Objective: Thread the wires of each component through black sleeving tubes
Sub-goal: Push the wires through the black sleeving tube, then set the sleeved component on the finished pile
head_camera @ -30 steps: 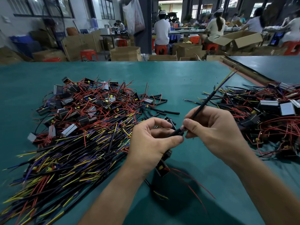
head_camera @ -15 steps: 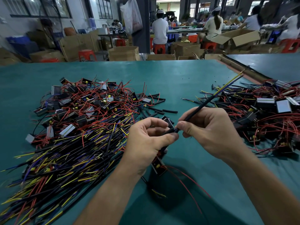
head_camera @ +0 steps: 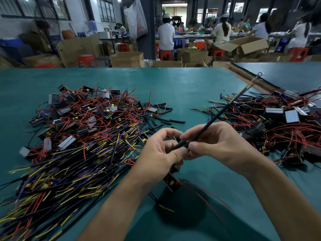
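My left hand [head_camera: 159,157] grips a small black component [head_camera: 172,182] whose red wires trail down to the right over the table. My right hand [head_camera: 220,145] pinches a long black sleeving tube [head_camera: 213,120] just beside the left thumb. The tube slants up to the right, and yellow and dark wire ends stick out of its far tip. The join between tube and component is hidden by my fingers.
A large pile of sleeved components [head_camera: 73,145] with yellow, purple and red wires covers the left of the green table [head_camera: 173,87]. Another component pile [head_camera: 278,122] lies at the right. Loose short black tubes [head_camera: 165,119] lie behind my hands. People sit at benches beyond.
My hands have closed together slightly, with the right thumb and fingers now nearer the left thumb. The tube's far tip has swung a little further right and up.
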`<state>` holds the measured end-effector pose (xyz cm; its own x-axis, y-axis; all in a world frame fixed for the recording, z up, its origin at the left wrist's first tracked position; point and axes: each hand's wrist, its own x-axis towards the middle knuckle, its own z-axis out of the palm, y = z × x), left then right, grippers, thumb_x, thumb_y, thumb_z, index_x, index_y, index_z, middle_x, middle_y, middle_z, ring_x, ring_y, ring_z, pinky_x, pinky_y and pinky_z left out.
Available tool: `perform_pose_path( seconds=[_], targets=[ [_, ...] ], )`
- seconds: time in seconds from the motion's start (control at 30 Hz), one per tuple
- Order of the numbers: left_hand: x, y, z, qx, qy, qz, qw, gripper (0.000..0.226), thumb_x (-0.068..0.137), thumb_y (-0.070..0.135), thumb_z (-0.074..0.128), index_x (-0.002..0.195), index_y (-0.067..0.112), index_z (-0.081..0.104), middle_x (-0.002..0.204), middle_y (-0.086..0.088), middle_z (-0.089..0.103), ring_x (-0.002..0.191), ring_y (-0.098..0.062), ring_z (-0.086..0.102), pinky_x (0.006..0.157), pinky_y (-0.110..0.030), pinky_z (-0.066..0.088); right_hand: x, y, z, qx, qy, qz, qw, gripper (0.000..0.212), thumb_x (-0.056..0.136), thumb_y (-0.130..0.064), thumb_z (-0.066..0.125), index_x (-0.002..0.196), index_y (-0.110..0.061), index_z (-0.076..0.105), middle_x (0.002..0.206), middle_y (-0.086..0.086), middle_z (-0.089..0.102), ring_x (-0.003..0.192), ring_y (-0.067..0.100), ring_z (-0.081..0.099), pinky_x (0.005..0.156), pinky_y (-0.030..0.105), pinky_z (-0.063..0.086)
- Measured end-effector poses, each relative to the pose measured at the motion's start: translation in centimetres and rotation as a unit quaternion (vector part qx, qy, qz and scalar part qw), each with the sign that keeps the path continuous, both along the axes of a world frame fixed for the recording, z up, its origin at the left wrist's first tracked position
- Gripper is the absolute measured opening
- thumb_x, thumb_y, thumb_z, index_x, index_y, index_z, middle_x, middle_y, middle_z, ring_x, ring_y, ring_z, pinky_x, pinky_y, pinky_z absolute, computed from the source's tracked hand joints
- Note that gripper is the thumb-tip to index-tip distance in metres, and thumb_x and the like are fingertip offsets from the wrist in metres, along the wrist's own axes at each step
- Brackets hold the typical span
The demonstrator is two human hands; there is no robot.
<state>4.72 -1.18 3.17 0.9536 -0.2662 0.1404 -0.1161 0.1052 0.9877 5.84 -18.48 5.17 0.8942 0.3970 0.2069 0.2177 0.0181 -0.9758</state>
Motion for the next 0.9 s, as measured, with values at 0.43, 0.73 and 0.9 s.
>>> perform_pose_path(
  seconds=[0.43,0.73,0.9],
  targets=[
    [0.9,0.2,-0.8,-0.007,-0.017,0.176,0.984,0.018,0.082,0.014,0.075,0.095,0.008,0.064,0.082,-0.009,0.068,0.072,-0.011,0.061,0.069,-0.031,0.053,1.0,0.1,-0.2,0.005,-0.028,-0.151,0.988,0.012,0.092,0.000,0.056,0.087,-0.007,0.064,0.078,0.004,0.074,0.052,0.013,0.063,0.046,0.023,0.053],
    [1.4,0.4,-0.9,-0.021,-0.011,0.210,0.977,0.024,0.072,-0.005,0.044,0.072,0.010,0.062,0.054,0.004,0.062,0.053,-0.007,0.053,0.050,-0.019,0.043,6.2,-6.6,10.0,-0.456,-0.220,-0.473,0.721,0.017,0.089,-0.025,0.054,0.079,-0.011,0.058,0.067,0.008,0.061,0.063,0.031,0.058,0.059,0.033,0.048],
    [1.5,0.4,-1.4,0.011,-0.001,0.180,0.984,0.033,0.070,-0.016,0.036,0.071,0.006,0.061,0.054,-0.002,0.060,0.049,-0.013,0.046,0.045,-0.020,0.037,11.5,-7.9,7.8,-0.667,-0.087,-0.417,0.611,0.004,0.080,-0.007,0.057,0.083,-0.008,0.054,0.079,0.011,0.060,0.070,0.029,0.052,0.063,0.032,0.043]
  ],
)
